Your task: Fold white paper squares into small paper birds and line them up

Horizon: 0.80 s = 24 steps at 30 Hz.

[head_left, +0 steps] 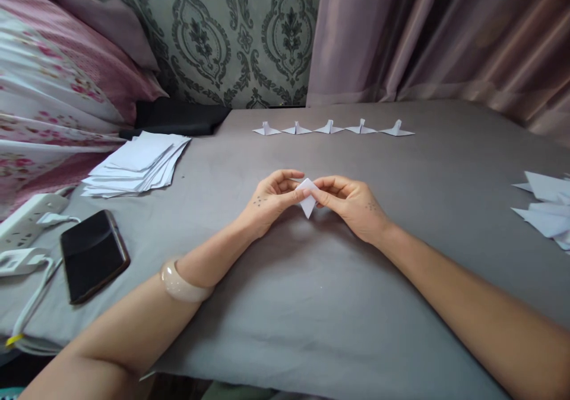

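A small white sheet folded into a kite shape, the folded paper (pixel 308 205), is held up between both hands above the grey cloth, one point facing down. My left hand (pixel 276 195) pinches its left side, thumb across the front. From the other side my right hand (pixel 350 201) grips it the same way, the two thumb tips almost meeting at the middle. Fingers behind the paper are partly hidden. Farther back, several folded paper birds (pixel 330 128) stand in a row with wings spread.
At the left lies a stack of white paper sheets (pixel 138 162), with a black phone (pixel 93 254) and a white power strip (pixel 27 219) nearer me. More folded white papers (pixel 547 204) lie at the right edge. Curtains (pixel 423 38) hang behind the grey-covered surface (pixel 347 317).
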### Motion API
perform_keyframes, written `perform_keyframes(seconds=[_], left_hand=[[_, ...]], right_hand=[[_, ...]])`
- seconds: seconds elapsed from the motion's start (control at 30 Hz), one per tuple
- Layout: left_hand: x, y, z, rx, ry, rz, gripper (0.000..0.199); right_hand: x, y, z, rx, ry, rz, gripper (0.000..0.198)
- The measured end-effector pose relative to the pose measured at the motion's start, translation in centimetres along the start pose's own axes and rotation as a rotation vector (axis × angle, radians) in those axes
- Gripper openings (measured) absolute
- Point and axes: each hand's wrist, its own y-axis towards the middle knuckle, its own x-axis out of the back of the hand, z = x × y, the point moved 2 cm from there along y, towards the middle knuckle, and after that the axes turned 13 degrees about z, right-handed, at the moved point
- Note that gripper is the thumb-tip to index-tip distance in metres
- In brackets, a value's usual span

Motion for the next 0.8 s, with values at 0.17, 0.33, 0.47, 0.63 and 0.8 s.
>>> perform_keyframes(seconds=[0.17, 0.33, 0.47, 0.63, 0.8], left_hand=[[0.1, -0.1, 0.0, 0.076, 0.085, 0.006, 0.026], [0.1, 0.1, 0.1, -0.005, 0.097, -0.081, 0.026], [-0.1, 0.3, 0.1, -0.034, 0.045, -0.053, 0.025], [-0.3, 0.2, 0.1, -0.013, 0.129, 0.05, 0.034], [-0.2, 0.3, 0.4, 0.036, 0.153, 0.094, 0.03]], right_hand=[[0.3, 0.1, 0.0, 0.0, 0.039, -0.017, 0.027], [0.0, 0.2, -0.4, -0.05, 0.151, -0.027, 0.032], [0.0, 0.2, -0.4, -0.06, 0.046, -0.011, 0.025], [0.6, 0.1, 1.0, 0.105, -0.539, 0.058, 0.012], [0.7, 0.5, 1.4, 0.191, -0.538, -0.065, 0.021]])
